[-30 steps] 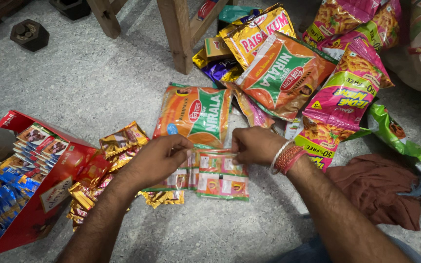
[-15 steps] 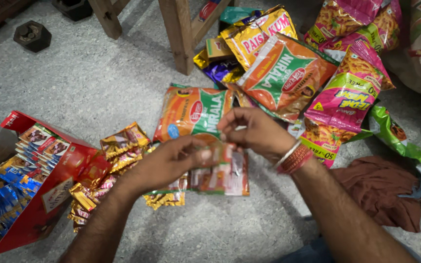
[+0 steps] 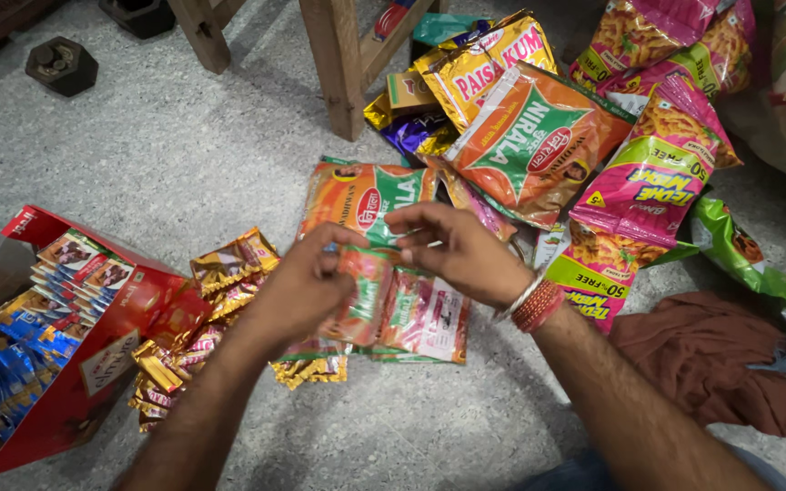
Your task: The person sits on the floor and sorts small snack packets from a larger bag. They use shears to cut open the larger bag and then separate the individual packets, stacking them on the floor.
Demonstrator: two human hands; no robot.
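Note:
My left hand (image 3: 297, 286) grips a strip of small orange-and-green sachets (image 3: 366, 295), lifted off the grey speckled floor. My right hand (image 3: 452, 250), with red bangles at the wrist, pinches the top edge of the same strip. The rest of the strip (image 3: 425, 318) hangs down and lies on the floor under my hands. Just behind the hands lies a larger orange snack packet (image 3: 361, 195). Gold-wrapped sachets (image 3: 229, 264) lie left of my left hand.
An open red carton (image 3: 93, 355) with blue and brown sachets stands at the left. Orange, yellow, pink and green snack bags (image 3: 539, 136) pile up behind and to the right. A brown cloth (image 3: 702, 355) lies at the right. Wooden furniture legs (image 3: 334, 64) stand at the back.
Both hands have lifted the sachet strip from flat on the floor and drawn closer together, folding it upward. The camera has shifted slightly.

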